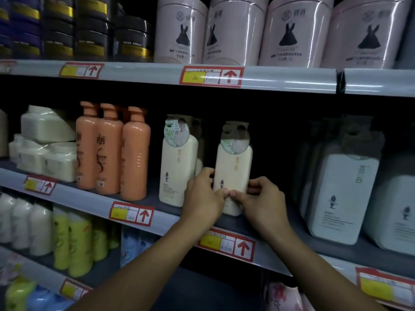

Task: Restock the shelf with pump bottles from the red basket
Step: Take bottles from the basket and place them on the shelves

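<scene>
Head view: the middle shelf (157, 215) carries three orange pump bottles (112, 151) and two cream pump bottles in front. Judged step: seating the right-hand cream bottle (233, 171) near the shelf's front edge. Left hand (203, 196) and right hand (261, 198) clasp its lower body, fingers curled round it. Next: square it beside its neighbour (177, 162), then let go. Red basket out of view.

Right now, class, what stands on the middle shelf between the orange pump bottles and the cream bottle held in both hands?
In the head view, one other cream bottle stands between the orange pump bottles and the held cream bottle.
</scene>
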`<state>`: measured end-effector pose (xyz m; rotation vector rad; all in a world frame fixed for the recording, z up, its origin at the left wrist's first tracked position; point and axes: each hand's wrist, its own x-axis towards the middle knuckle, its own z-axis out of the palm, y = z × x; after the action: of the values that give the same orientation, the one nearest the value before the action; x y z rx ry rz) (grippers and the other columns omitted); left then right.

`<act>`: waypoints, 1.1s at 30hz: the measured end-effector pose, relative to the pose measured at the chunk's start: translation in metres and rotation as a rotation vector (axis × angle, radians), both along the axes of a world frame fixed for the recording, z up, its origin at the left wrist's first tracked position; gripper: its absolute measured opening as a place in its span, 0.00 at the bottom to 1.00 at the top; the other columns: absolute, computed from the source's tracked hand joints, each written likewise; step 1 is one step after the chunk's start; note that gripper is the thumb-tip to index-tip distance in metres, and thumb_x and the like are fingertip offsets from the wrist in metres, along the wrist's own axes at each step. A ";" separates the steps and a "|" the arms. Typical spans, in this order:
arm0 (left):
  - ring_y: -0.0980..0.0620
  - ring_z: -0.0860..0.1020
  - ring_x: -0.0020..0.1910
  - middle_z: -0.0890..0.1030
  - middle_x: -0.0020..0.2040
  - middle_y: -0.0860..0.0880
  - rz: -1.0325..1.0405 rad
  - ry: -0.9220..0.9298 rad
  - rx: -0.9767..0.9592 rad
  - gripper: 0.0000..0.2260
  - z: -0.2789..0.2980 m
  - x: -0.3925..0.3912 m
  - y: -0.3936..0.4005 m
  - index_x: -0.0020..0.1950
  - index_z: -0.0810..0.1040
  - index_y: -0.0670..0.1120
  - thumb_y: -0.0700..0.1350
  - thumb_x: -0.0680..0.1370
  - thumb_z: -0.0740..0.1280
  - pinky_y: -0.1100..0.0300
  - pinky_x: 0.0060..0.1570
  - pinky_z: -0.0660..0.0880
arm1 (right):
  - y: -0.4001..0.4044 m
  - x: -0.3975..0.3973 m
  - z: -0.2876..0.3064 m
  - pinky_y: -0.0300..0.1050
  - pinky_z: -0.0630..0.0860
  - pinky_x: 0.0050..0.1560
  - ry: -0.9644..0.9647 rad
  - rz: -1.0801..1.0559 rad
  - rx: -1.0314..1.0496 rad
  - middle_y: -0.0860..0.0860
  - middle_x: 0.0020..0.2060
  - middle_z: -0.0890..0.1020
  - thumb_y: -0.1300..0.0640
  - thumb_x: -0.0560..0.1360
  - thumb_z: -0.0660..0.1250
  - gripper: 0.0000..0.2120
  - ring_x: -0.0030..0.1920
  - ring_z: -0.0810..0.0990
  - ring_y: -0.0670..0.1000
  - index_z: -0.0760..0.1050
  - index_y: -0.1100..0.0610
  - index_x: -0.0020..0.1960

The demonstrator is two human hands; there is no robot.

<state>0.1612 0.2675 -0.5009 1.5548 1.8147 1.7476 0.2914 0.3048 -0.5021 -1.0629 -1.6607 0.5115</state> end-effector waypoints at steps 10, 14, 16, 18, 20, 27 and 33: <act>0.52 0.80 0.57 0.80 0.61 0.53 -0.015 -0.005 0.019 0.26 0.006 0.013 -0.031 0.70 0.73 0.49 0.47 0.74 0.76 0.55 0.60 0.78 | -0.032 0.023 0.014 0.34 0.72 0.54 -0.089 0.041 -0.005 0.54 0.65 0.80 0.45 0.73 0.74 0.31 0.63 0.78 0.49 0.72 0.56 0.72; 0.56 0.81 0.51 0.80 0.56 0.52 -0.133 -0.093 0.087 0.18 0.007 0.052 -0.078 0.65 0.75 0.51 0.45 0.76 0.74 0.60 0.52 0.78 | -0.091 0.063 0.006 0.33 0.74 0.60 0.009 0.103 0.036 0.44 0.56 0.83 0.46 0.78 0.68 0.21 0.56 0.80 0.37 0.76 0.54 0.68; 0.57 0.82 0.47 0.82 0.54 0.51 -0.225 -0.143 0.072 0.16 -0.011 0.078 -0.102 0.61 0.76 0.50 0.43 0.76 0.74 0.62 0.46 0.79 | -0.124 0.090 -0.015 0.29 0.75 0.55 0.027 0.147 0.019 0.39 0.50 0.83 0.48 0.80 0.66 0.15 0.51 0.81 0.33 0.78 0.51 0.64; 0.54 0.84 0.47 0.84 0.54 0.48 -0.336 -0.170 -0.004 0.15 -0.044 0.106 -0.126 0.61 0.76 0.49 0.41 0.76 0.74 0.64 0.43 0.79 | -0.155 0.118 -0.049 0.39 0.79 0.55 0.028 0.179 -0.041 0.42 0.48 0.85 0.48 0.81 0.64 0.08 0.52 0.83 0.39 0.79 0.46 0.59; 0.52 0.84 0.46 0.84 0.52 0.46 -0.434 -0.209 -0.076 0.15 -0.089 0.132 -0.149 0.57 0.77 0.51 0.42 0.74 0.75 0.63 0.43 0.81 | -0.178 0.148 -0.090 0.47 0.82 0.54 0.002 0.189 -0.098 0.43 0.48 0.86 0.50 0.82 0.64 0.06 0.52 0.84 0.42 0.79 0.44 0.55; 0.59 0.82 0.37 0.85 0.42 0.50 -0.521 -0.169 -0.430 0.14 -0.255 0.185 -0.191 0.52 0.78 0.51 0.33 0.75 0.72 0.62 0.43 0.78 | -0.224 0.248 -0.248 0.34 0.73 0.41 -0.362 0.146 -0.378 0.48 0.39 0.84 0.58 0.81 0.65 0.06 0.39 0.79 0.40 0.80 0.58 0.50; 0.60 0.82 0.47 0.83 0.49 0.58 -0.578 0.035 -0.551 0.15 -0.302 0.212 -0.198 0.55 0.76 0.58 0.39 0.74 0.68 0.59 0.50 0.79 | -0.230 0.320 -0.359 0.45 0.74 0.58 -0.883 0.132 -0.783 0.58 0.61 0.82 0.62 0.75 0.64 0.19 0.61 0.81 0.58 0.76 0.60 0.66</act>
<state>0.3731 0.0698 -0.8024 1.6340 1.4676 0.8768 0.6118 0.0746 -0.8606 -1.9478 -2.3790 0.9009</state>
